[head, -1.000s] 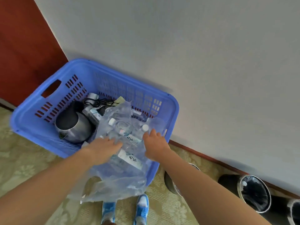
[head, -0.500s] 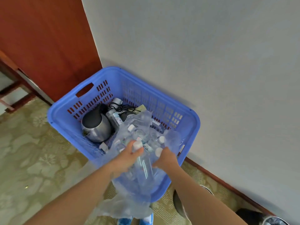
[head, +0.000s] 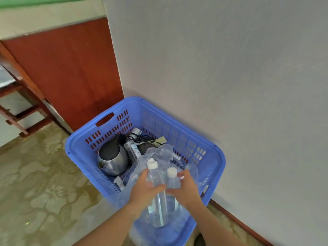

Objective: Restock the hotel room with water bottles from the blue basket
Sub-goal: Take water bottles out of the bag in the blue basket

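A blue basket [head: 211, 153] stands on the floor against the grey wall. Over its near side my left hand [head: 144, 189] grips a clear water bottle [head: 158, 206] with a white cap, held upright above the basket. My right hand [head: 186, 188] grips a second clear bottle [head: 171, 180] right beside the first. Crumpled clear plastic wrap [head: 159, 153] lies under and behind the bottles, hiding whatever is beneath it.
A steel kettle [head: 113, 158], a black cord [head: 140, 138] and small packets lie in the basket's far left part. A red-brown wooden cabinet [head: 71, 73] stands to the left of the basket. Patterned carpet [head: 35, 183] covers the floor.
Both hands have lifted the two bottles up out of the plastic wrap. The camera has risen and tilted, so the basket sits lower in view.
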Demonstrator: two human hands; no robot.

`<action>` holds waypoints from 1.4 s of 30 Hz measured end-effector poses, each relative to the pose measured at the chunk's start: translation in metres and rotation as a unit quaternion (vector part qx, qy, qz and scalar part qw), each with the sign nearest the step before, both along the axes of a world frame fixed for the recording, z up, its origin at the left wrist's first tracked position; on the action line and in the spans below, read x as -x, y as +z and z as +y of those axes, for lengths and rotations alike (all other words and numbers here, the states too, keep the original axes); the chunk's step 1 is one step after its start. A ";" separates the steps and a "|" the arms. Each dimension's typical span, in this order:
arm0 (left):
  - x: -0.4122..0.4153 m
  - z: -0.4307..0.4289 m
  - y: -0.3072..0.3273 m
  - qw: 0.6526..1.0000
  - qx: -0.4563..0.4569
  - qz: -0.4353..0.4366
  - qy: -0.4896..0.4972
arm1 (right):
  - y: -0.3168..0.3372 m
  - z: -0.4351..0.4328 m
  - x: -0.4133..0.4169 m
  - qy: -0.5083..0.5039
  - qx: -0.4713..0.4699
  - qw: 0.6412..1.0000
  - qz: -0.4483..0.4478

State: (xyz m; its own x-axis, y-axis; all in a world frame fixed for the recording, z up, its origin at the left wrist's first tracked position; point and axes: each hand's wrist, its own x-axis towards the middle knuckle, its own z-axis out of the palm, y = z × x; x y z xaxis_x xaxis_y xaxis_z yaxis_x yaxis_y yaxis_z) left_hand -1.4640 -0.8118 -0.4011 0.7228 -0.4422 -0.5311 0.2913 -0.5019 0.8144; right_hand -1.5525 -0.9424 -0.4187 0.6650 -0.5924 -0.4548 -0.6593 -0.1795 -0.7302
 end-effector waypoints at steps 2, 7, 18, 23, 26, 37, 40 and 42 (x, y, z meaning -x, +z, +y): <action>-0.016 0.002 0.031 0.999 0.051 -0.008 0.006 | 0.023 -0.005 -0.013 -0.021 -0.025 0.998 -0.055; -0.051 0.014 0.122 0.990 0.103 -0.004 0.096 | 0.105 -0.013 -0.055 -0.031 -0.093 0.979 -0.176; -0.117 0.116 0.304 0.876 0.438 0.089 0.182 | 0.314 0.100 -0.166 0.116 -0.267 0.880 -0.375; -0.135 0.190 0.367 0.903 0.390 -0.069 0.167 | 0.365 0.178 -0.203 0.141 -0.244 0.871 -0.403; -0.155 0.238 0.379 0.908 0.376 -0.146 0.114 | 0.386 0.227 -0.227 0.130 -0.266 0.864 -0.407; -0.260 0.325 0.377 0.912 0.348 -0.197 0.090 | 0.412 0.305 -0.294 0.142 -0.296 0.848 -0.417; -0.284 0.325 0.372 0.905 0.364 -0.199 0.092 | 0.417 0.301 -0.316 0.155 -0.263 0.861 -0.408; -0.297 0.323 0.372 0.907 0.345 -0.226 0.085 | 0.419 0.297 -0.331 0.166 -0.233 0.864 -0.415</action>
State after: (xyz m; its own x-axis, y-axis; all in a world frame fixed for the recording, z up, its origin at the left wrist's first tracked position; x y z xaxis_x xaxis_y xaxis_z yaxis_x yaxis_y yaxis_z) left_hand -1.1673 -0.4883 -0.0289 0.8867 -0.4184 0.1966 -0.1243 0.1938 0.9731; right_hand -1.2219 -0.6454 0.0000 0.9745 -0.1873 0.1234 0.1579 0.1818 -0.9706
